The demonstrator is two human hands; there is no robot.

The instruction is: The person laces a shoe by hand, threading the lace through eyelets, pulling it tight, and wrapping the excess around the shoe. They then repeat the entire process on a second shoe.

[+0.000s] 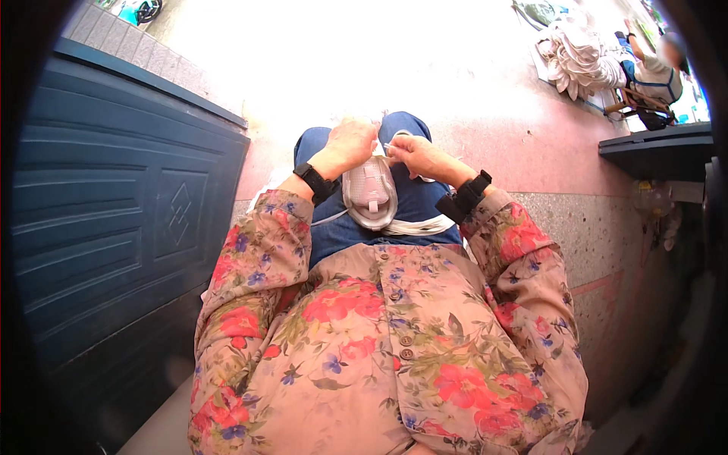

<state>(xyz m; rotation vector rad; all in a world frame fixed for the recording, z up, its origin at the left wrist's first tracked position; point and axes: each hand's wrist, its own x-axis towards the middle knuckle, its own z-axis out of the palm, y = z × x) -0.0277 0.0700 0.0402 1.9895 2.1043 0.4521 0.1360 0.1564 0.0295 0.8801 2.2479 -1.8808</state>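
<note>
Lying on jeans [334, 239], pale shoe [370, 191], far end between both hands [350, 146] [422, 157]

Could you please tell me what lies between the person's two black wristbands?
In the head view, the pale shoe lies between them, with blue jeans showing around it.

We count one left hand [351, 145], one right hand [425, 157], two black-strapped wrists [315, 182], one pale shoe [369, 186], two denim-covered knees [409, 123], one blue panelled door [114, 171], one co-worker [657, 81] and one pale heap [572, 57].
</note>
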